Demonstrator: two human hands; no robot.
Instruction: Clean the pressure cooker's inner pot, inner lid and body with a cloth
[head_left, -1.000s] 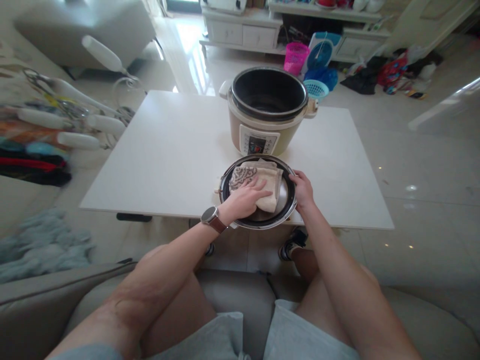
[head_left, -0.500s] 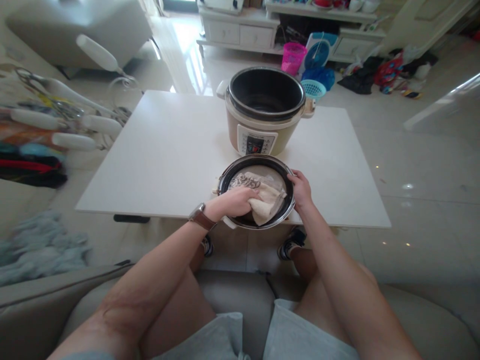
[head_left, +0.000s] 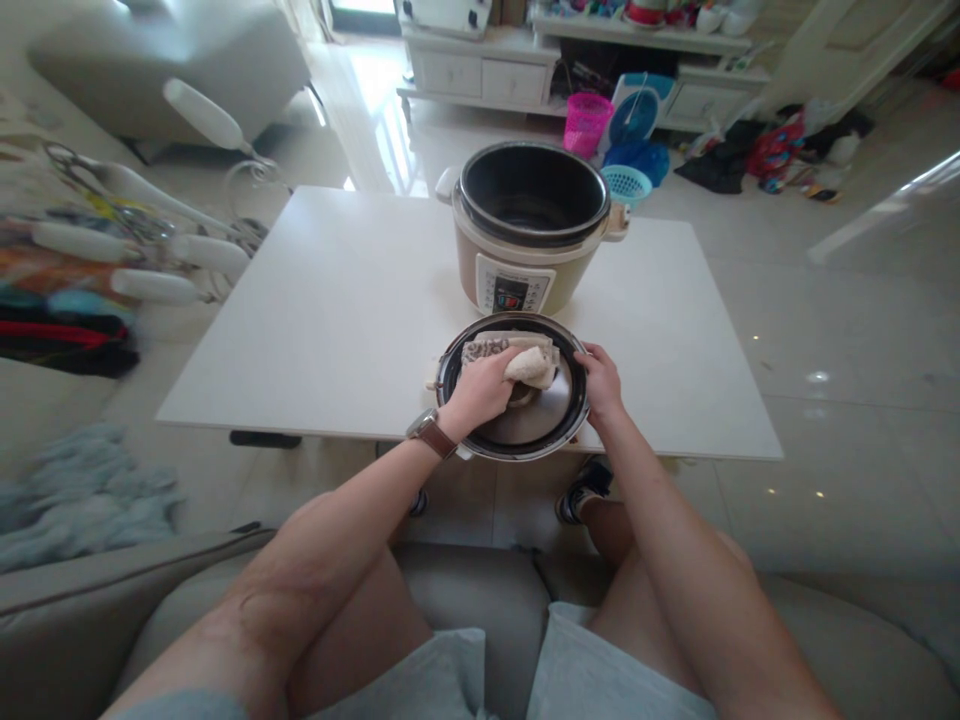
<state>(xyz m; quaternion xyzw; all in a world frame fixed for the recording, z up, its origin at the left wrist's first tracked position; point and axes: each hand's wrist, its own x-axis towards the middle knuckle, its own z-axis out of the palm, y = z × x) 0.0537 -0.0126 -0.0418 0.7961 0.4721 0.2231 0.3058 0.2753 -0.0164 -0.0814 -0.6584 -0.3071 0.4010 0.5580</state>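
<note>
My left hand [head_left: 486, 388] is closed on a cream cloth [head_left: 531, 366] with a dark pattern at one end, bunched against the inner face of a round pot lid [head_left: 551, 420]. That lid lies inside up, its metal disc and black ring showing, over the table's near edge. At its right rim my right hand [head_left: 600, 383] grips it, thumb on top and fingers mostly hidden beneath. Just beyond stands an electric pressure cooker [head_left: 517, 262], its top off and its dark inner pot [head_left: 534, 190] visible.
The white table [head_left: 330, 310] carries the cooker. Across the floor are a pink basket [head_left: 587, 124], a light blue basket [head_left: 627, 185] and a white cabinet [head_left: 480, 75]. Bags [head_left: 780, 150] lie at the right. A coat stand with white-tipped arms [head_left: 202, 115] is at the left.
My left hand has moved the cloth up toward the lid's far side, baring more of the metal disc. The right hand keeps its hold on the rim.
</note>
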